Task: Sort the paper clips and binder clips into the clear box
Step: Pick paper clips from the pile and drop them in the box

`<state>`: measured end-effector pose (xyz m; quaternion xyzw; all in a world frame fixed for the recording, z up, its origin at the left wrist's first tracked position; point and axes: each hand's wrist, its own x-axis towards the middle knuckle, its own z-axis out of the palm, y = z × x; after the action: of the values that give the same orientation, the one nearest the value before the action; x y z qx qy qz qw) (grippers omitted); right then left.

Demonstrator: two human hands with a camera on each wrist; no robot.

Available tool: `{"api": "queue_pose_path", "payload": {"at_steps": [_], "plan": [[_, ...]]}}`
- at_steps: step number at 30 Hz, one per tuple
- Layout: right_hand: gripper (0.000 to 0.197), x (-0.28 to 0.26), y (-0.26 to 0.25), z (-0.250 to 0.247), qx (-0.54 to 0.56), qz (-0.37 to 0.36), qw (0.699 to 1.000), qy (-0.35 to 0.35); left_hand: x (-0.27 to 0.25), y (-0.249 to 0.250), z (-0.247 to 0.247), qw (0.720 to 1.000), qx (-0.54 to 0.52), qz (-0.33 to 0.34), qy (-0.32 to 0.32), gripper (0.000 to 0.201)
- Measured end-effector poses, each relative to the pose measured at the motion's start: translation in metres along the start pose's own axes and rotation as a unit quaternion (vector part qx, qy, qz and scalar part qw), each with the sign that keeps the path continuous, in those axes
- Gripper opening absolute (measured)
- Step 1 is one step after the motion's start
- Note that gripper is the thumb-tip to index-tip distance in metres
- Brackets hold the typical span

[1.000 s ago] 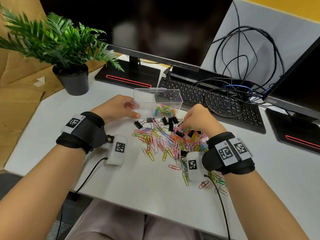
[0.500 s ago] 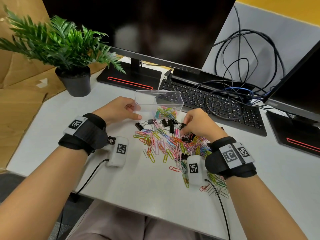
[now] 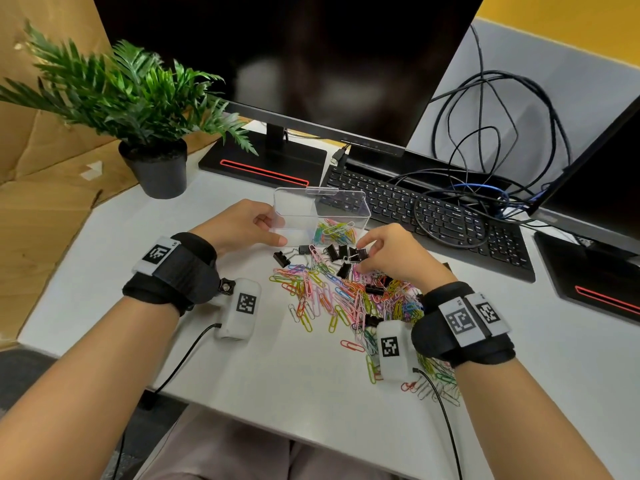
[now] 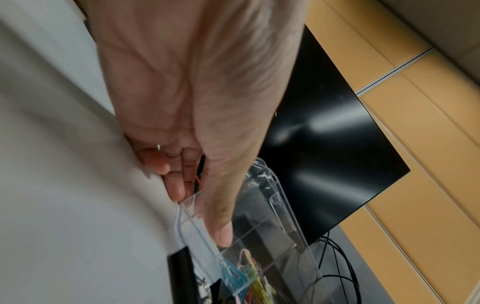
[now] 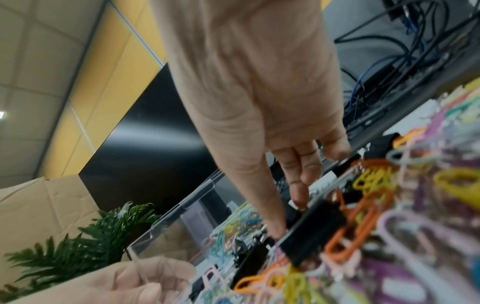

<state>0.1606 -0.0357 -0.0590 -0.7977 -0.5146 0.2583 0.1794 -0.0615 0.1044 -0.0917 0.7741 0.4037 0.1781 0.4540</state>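
Observation:
A clear box (image 3: 298,209) (image 4: 272,226) stands on the white table (image 3: 277,382), with colourful paper clips (image 3: 334,232) in its right compartment. My left hand (image 3: 273,230) (image 4: 200,214) grips the box's left end, thumb along the front wall. A loose pile of paper clips (image 3: 343,299) spreads in front of the box. Several black binder clips (image 3: 334,252) lie between pile and box. My right hand (image 3: 359,255) (image 5: 288,217) hovers over them, thumb and forefinger pinching a black binder clip (image 5: 314,230).
A black keyboard (image 3: 433,216) under tangled cables (image 3: 485,140) lies behind the box. A monitor stand (image 3: 263,164) and a potted plant (image 3: 156,168) are at the back left. A second monitor base (image 3: 595,278) sits at the right. Cardboard (image 3: 41,174) borders the table's left edge.
My right hand has moved forward from the paper clip pile to the binder clips near the box. The left hand keeps its hold on the box.

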Motion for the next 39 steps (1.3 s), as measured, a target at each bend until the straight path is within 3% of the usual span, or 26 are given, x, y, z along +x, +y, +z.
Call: {"api": "queue_pose_path", "payload": {"at_steps": [4,10,17,21,27,32,35,39], "plan": [[0.005,0.002,-0.003,0.003,-0.007,-0.011,1.0,0.015,-0.001,0.001,0.001,1.0,-0.002,-0.003,0.0,0.042],[0.012,-0.005,-0.011,-0.014,0.011,-0.03,0.995,0.092,-0.001,0.002,-0.001,1.0,0.007,-0.004,0.0,0.04],[0.008,-0.006,-0.069,-0.024,0.109,-0.17,0.964,0.173,-0.003,0.005,-0.002,1.0,0.014,-0.008,0.0,0.04],[0.006,0.011,-0.089,-0.004,0.107,-0.198,0.959,0.175,-0.003,0.008,-0.001,1.0,0.018,-0.01,-0.005,0.041],[0.012,0.02,-0.085,0.012,0.1,-0.184,0.964,0.166,-0.004,0.009,-0.002,1.0,0.014,-0.012,-0.008,0.04],[0.018,0.009,-0.065,-0.003,0.136,-0.149,0.955,0.216,-0.004,0.009,-0.003,0.999,0.043,-0.025,-0.009,0.036],[0.021,0.003,-0.052,-0.012,0.123,-0.102,0.96,0.229,-0.006,0.015,-0.003,0.994,0.097,-0.042,-0.02,0.047],[0.015,0.004,-0.034,-0.014,0.048,-0.018,0.982,0.184,-0.008,0.024,-0.011,0.972,0.217,-0.071,-0.059,0.07]]}}
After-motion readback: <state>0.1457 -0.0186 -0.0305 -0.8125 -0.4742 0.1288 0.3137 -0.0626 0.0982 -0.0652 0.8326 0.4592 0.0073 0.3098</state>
